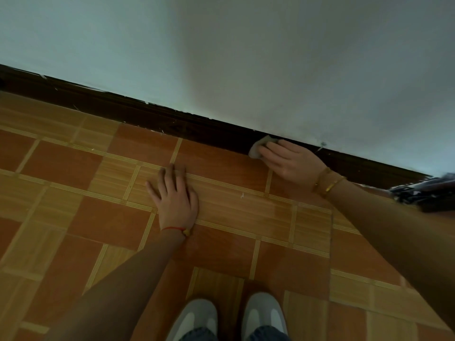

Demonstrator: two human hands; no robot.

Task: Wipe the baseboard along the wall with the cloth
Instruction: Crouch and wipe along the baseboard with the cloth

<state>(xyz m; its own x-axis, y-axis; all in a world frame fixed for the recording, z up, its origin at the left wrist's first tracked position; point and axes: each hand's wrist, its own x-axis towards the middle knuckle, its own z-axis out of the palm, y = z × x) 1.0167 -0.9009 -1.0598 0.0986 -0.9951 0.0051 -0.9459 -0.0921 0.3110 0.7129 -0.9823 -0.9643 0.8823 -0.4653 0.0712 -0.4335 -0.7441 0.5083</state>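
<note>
Against the baseboard [147,116], cloth [258,148] under the right hand [290,161] fingertips

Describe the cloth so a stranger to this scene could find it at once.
Follow the dark baseboard where the pale wall meets the tiled floor, toward the right. The cloth is the small whitish wad pressed against it under the right hand, the only light thing on that dark strip.

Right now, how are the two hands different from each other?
The right hand presses a pale cloth against the dark baseboard; the left hand holds nothing. The left hand lies flat with fingers spread on the tiled floor; the right hand's fingers curl over the cloth. The left wrist has a red string, the right wrist gold bangles. Both are bare.
</note>
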